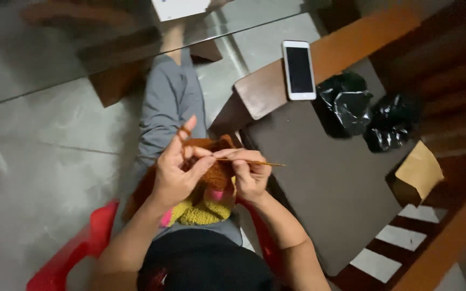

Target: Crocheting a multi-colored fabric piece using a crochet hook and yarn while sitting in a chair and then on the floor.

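From the head view, looking down at my lap: my left hand cradles the crochet piece, a rust-brown fabric with a yellow-green and pink edge, which lies on my thighs just above the red chair. The fingers of that hand are closed around the fabric, except the forefinger, which stands up with a strand of brown yarn wound over it. My right hand has its fingers pinched together on the thin hook, whose free end points out to the right, level, towards the brown cushion beside me.

To work this stitch well, I judge I should keep the raised forefinger steady so the yarn stays taut, hold the fabric close under the hook tip with thumb and middle finger, and turn the hook with the wrist rather than pull hard. The hook's working tip is hidden between my hands, so I cannot tell which loop it sits in.

Well apart, a white phone lies on the wooden armrest, near two black bags.
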